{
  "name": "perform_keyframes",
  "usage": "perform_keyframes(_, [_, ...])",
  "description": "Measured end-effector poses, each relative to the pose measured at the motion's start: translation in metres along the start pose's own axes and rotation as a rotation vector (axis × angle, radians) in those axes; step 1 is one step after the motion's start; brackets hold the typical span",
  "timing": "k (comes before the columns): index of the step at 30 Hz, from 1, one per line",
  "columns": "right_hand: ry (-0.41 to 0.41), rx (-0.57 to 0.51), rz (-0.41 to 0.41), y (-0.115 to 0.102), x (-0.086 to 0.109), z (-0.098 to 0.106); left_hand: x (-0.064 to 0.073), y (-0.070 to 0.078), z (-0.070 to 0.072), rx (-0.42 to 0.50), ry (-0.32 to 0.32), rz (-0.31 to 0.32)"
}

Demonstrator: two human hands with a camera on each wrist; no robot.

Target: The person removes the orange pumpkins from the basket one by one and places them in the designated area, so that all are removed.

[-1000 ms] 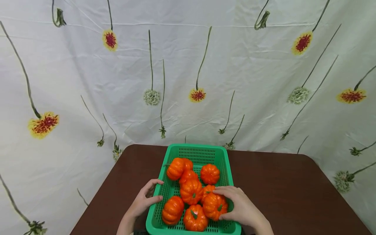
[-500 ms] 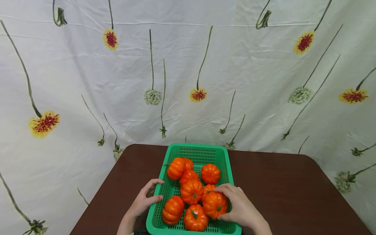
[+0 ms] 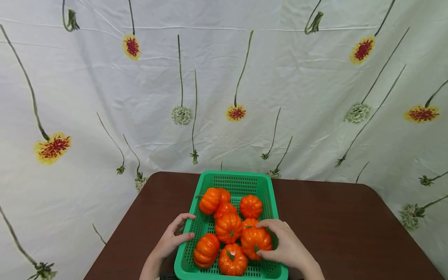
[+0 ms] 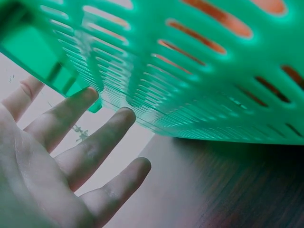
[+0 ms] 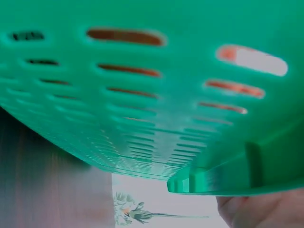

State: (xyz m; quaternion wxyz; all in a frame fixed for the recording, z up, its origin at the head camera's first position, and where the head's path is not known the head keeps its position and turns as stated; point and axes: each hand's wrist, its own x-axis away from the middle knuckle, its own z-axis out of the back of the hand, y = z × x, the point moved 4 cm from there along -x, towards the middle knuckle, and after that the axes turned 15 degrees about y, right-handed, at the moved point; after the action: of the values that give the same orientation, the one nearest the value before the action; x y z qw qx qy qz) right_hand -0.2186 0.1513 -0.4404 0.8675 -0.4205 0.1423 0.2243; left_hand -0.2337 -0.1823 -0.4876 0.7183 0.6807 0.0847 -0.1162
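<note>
In the head view my right hand (image 3: 285,243) reaches over the right rim of a green plastic basket (image 3: 183,249). Its thumb and fingers hold a small orange toy pumpkin (image 3: 252,239) from the right side. The pumpkin's green stem points toward the thumb. My left hand (image 3: 170,237) is at the basket's left rim, thumb and index fingertips by the edge, with nothing held. The left wrist view has its fingers (image 4: 102,142) spread and extended outside the slotted wall. In the right wrist view the basket wall hides most of the right hand (image 5: 266,209).
Several more orange pumpkins lie in the basket, among them one at the far right (image 3: 250,206), one at the near left (image 3: 206,251) and one at the front (image 3: 232,262). The basket stands on a dark brown table (image 3: 332,225). Behind hangs a flower-printed white cloth (image 3: 217,77).
The pumpkin in my right hand has turned, its stem shifting left toward the thumb tip. The right thumb has moved slightly up and left. My left hand stays where it was.
</note>
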Motion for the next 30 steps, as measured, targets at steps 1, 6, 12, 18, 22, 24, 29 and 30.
perform_keyframes(1, [0.004,-0.024,-0.025,0.001,0.0,0.001,0.0,0.0,0.0,0.001,0.001,0.0])
perform_keyframes(6, [0.064,-0.165,-0.1,0.002,-0.001,0.006,0.001,0.001,-0.001,0.005,-0.007,0.005])
perform_keyframes(12, [0.197,-0.281,-0.093,0.005,-0.004,0.011,0.001,0.001,-0.001,0.018,-0.018,-0.013])
perform_keyframes(18, [0.272,-0.353,-0.16,0.007,-0.004,0.02,0.001,0.002,-0.002,0.032,-0.029,-0.024])
perform_keyframes(22, [0.368,-0.36,-0.206,0.012,-0.004,0.028,0.001,0.003,-0.002,0.024,-0.025,-0.009])
perform_keyframes(24, [0.44,-0.357,-0.216,0.018,-0.004,0.032,0.001,0.003,-0.002,0.027,-0.028,-0.008])
perform_keyframes(29, [0.604,-0.39,-0.294,0.031,-0.005,0.04,0.001,0.002,-0.002,0.039,-0.043,-0.028])
perform_keyframes(30, [0.63,-0.398,-0.308,0.035,-0.005,0.041,0.001,0.002,-0.002,0.039,-0.044,-0.029])
